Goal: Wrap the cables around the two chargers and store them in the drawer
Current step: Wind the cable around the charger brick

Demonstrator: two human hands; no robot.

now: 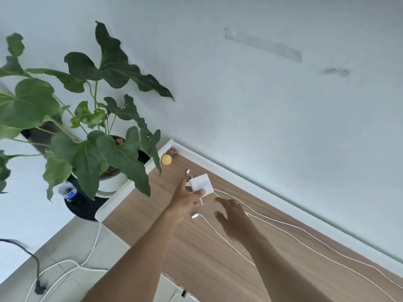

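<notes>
A white square charger is lifted a little above the wooden desk top, and my left hand grips it by its near edge. Just to the right, my right hand hovers with fingers spread and nothing in it. Long white cables trail from the charger across the desk toward the right. One loose plug end lies under my left wrist, and another plug end sticks up behind the charger. No second charger or drawer can be made out.
A large potted plant stands left of the desk, with a blue bottle beside the pot. A small yellow object sits in the desk's far corner by the white wall. More white cable and a black cord lie on the floor.
</notes>
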